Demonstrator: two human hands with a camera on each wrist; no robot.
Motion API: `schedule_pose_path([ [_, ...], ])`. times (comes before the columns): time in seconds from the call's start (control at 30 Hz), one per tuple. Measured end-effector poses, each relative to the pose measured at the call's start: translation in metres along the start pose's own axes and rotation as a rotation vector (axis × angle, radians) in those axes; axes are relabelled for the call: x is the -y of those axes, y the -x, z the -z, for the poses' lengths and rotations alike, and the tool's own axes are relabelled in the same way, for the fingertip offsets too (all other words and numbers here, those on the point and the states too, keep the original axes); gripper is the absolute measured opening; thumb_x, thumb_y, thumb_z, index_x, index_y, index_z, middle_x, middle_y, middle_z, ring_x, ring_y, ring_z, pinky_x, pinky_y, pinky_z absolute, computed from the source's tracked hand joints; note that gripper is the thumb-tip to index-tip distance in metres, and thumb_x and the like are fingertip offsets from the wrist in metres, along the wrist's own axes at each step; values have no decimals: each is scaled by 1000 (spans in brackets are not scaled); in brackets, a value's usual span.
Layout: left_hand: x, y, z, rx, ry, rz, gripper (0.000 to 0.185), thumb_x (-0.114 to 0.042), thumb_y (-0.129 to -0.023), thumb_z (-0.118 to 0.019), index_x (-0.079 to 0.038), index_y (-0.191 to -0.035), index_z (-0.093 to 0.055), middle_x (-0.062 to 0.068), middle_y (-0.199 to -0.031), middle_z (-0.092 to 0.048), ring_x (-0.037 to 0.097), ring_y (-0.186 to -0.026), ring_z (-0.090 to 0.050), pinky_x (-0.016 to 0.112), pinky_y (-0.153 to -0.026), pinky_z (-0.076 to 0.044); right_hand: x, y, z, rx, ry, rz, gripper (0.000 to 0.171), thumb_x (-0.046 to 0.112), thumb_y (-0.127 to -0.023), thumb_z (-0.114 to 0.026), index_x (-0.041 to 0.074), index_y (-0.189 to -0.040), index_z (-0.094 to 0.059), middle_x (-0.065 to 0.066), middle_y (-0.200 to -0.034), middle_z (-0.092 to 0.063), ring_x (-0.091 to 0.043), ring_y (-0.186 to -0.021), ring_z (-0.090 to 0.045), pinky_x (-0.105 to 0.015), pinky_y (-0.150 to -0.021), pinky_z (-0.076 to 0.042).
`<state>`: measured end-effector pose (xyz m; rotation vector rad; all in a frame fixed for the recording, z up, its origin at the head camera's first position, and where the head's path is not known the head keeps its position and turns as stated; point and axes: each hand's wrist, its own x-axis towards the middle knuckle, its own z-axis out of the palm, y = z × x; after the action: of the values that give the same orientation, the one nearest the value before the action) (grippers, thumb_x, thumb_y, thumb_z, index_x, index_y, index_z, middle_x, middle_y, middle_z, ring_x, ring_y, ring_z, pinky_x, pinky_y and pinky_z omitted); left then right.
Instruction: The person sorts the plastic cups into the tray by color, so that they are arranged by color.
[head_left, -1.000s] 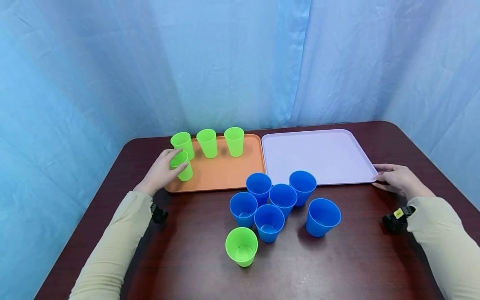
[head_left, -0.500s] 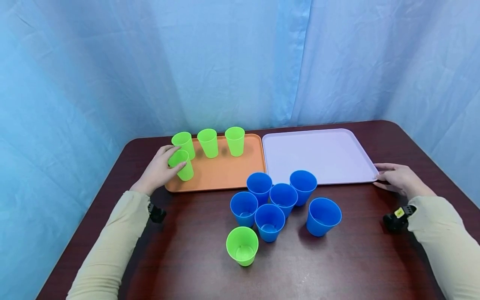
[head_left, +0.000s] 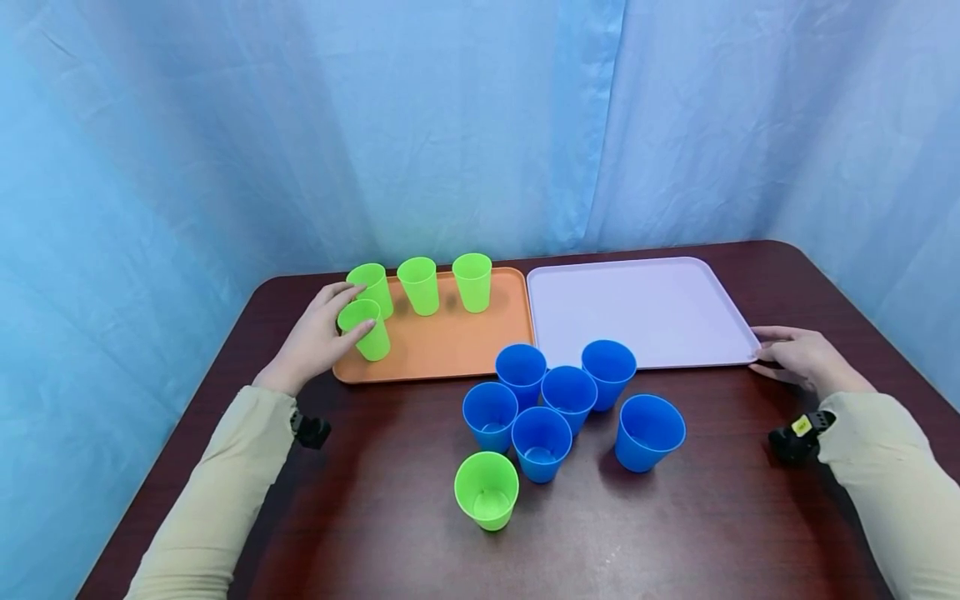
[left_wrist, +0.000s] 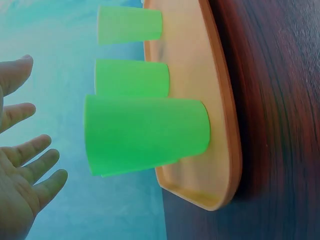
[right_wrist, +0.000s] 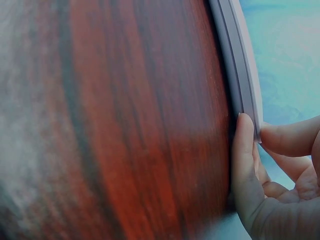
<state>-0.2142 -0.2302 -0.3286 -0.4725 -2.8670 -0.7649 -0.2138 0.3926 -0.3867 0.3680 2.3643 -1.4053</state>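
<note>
In the head view, my left hand [head_left: 315, 337] hovers above and left of the front-left green cup [head_left: 365, 329], which stands upright on the orange tray [head_left: 442, 354]. The left wrist view has the fingers spread apart, with a gap between the hand [left_wrist: 25, 165] and that cup [left_wrist: 145, 132]. Several other green cups [head_left: 417, 287] line the tray's back side. At the near right corner of the lavender tray [head_left: 630, 308], my right hand [head_left: 802, 358] pinches the rim. Thumb and finger sit on either side of that rim [right_wrist: 245, 75] in the right wrist view.
Several blue cups [head_left: 542, 446] cluster upright on the dark wooden table [head_left: 360, 517], in front of where the trays meet. A single blue cup [head_left: 648, 433] stands to their right, and a green cup [head_left: 487, 492] in front. A blue curtain [head_left: 465, 125] hangs behind.
My left hand has let go of the front-left green cup and shifted slightly up and left. That cup stays on the orange tray. The right hand keeps its place at the lavender tray.
</note>
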Motion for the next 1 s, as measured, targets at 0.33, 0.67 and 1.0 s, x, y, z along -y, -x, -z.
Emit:
schedule_pose_path([
  [0.33, -17, 7, 2, -11, 7, -87, 57, -25, -92, -62, -5, -142, -42, 18, -144, -35, 32, -120, -43, 39, -73, -48, 1, 1, -1, -7, 11, -5, 65, 3, -94, -42, -3, -149, -8, -40, -145, -12, 6, -76, -55, -24, -77, -54],
  [0.67, -40, 15, 1, -62, 21, -237, 56, -17, -87, -69, -5, -138, -48, 15, -139, -43, 30, -126, -43, 41, -83, -50, -1, 2, 0, 15, -10, 4, 66, 3, -95, -43, -3, -149, -5, -40, -147, -8, 8, -75, -54, -24, -77, -54],
  [1.0, -59, 24, 1, -78, 12, -339, 55, -17, -85, -72, -4, -134, -52, 13, -136, -47, 28, -124, -45, 44, -97, -43, 0, -1, -2, -1, 13, 6, 66, 6, -94, -42, -3, -149, -8, -40, -145, -11, 7, -76, -56, -24, -77, -54],
])
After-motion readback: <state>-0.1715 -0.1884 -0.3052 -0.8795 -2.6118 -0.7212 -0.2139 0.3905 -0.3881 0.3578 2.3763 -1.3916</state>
